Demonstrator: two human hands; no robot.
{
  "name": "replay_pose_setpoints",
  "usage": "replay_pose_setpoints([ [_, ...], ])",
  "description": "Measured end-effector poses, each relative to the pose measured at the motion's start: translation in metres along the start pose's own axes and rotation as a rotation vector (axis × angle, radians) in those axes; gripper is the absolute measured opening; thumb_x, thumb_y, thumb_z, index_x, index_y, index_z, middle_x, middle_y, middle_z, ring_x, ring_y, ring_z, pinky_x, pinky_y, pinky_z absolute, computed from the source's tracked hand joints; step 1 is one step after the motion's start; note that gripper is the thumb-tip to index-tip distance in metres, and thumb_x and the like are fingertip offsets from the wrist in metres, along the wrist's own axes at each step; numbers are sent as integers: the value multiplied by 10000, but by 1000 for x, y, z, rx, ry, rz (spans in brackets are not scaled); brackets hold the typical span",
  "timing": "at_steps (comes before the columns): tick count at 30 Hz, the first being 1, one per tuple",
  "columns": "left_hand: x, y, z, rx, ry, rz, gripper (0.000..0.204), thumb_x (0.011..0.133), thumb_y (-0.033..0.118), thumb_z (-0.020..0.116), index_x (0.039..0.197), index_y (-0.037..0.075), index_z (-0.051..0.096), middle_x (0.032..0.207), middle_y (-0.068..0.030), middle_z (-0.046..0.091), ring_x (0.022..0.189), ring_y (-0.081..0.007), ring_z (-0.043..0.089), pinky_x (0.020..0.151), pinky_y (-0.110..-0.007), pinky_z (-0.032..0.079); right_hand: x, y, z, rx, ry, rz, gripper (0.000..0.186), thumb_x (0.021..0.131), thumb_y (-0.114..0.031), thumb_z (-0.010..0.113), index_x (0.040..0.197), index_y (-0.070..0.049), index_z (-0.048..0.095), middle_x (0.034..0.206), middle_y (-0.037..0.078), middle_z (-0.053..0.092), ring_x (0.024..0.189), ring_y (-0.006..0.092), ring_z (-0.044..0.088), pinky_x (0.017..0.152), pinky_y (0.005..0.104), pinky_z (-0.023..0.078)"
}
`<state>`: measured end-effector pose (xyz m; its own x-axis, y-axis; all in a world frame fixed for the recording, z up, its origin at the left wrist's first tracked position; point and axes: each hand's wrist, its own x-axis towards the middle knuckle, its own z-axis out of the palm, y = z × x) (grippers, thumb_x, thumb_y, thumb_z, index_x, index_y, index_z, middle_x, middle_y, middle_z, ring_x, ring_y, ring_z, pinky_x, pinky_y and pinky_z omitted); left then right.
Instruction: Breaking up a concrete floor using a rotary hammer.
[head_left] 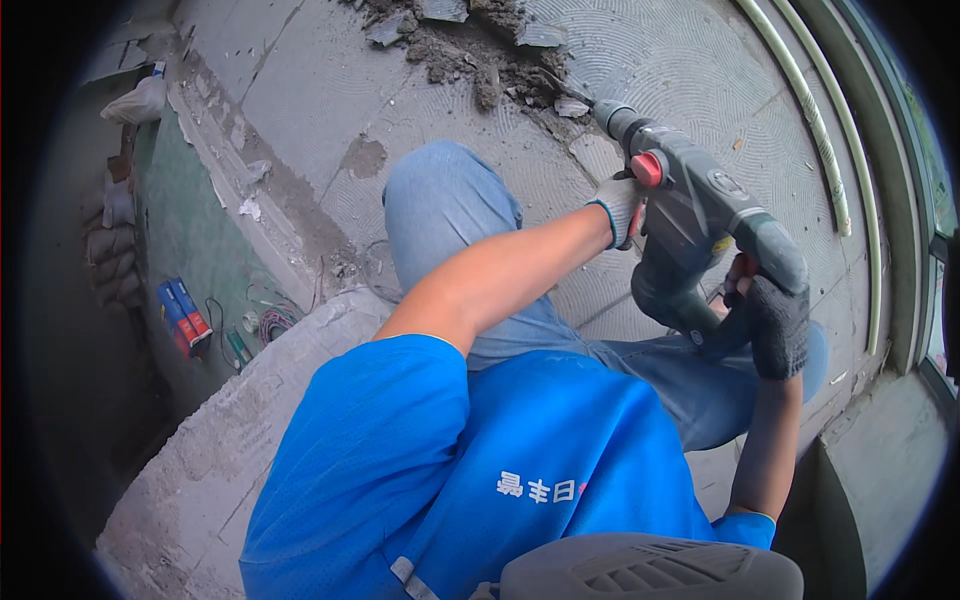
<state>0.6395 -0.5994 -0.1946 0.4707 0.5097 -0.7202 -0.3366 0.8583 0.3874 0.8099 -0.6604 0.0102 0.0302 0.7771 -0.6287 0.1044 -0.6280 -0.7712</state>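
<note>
My left hand (620,205), in a grey work glove, grips the side handle of a dark rotary hammer (700,215) that has a red knob. In a dark glove, my right hand (775,325) is closed around the tool's rear grip. The chisel bit (572,92) points up and left into a heap of broken tile and mortar rubble (480,50) on the scored cement floor (680,70). I crouch over the tool in a blue shirt, with my jeans-clad knee (440,205) under my left forearm.
Two pale pipes (830,160) run along the right wall by a window frame. A rough concrete ledge (200,450) lies at lower left. Beyond it, on a lower green floor, are blue-and-red boxes (182,315), coiled wires (275,322) and stacked sacks (112,250).
</note>
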Motion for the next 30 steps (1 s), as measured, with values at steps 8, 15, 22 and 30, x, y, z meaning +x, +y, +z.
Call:
replay_pose_setpoints([
  [8,-60,-38,38,-84,34,-87,242,947,275,503,1147,139,523,918,-58,651,718,-155,611,513,-303,452,-67,-38,-9,-63,81,-8,257,669,-113,648,900,-11,599,767,63,581,675,168,562,609,285,466],
  [15,-77,-60,34,-372,-140,-214,334,991,160,369,1317,108,423,1261,-113,537,1117,-194,549,918,-311,467,-83,-36,2,-64,107,166,310,672,-144,676,939,-4,602,753,50,579,689,161,559,620,284,462],
  [22,-74,-65,10,282,-165,-56,357,1002,194,352,1342,97,398,1346,-79,480,1197,-171,500,982,-278,428,-75,-41,22,-124,155,197,273,694,-199,684,890,-37,584,741,48,559,654,161,549,568,284,451],
  [30,-68,-27,-6,153,-8,-131,305,973,297,426,1174,94,534,992,-95,645,819,-163,630,647,-311,499,-46,-30,43,-306,123,186,125,781,-143,642,821,-25,638,648,36,597,595,128,573,556,276,454],
])
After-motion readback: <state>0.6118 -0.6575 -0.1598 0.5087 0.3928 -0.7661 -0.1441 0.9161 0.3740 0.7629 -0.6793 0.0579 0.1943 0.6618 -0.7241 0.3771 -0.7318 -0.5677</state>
